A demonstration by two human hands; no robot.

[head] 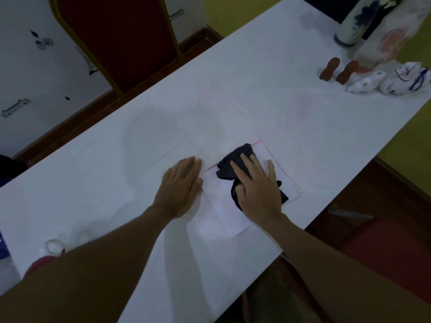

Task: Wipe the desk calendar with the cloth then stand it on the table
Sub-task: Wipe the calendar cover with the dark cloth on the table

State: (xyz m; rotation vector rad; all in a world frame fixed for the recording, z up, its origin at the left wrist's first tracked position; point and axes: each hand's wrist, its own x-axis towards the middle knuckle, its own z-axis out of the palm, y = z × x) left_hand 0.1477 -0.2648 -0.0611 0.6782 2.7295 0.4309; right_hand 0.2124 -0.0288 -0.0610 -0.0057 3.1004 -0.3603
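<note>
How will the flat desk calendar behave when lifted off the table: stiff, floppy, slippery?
Likely light: the desk calendar lies thin and flat on the table. Probably fairly stiff, since its edges look straight under the right hand pressing the cloth. It may slide on the smooth top; the left hand rests flat at its edge.

Looks like a function or dining room.
Red padded banquet chair, long white table, painted vase, porcelain figurines.
</note>
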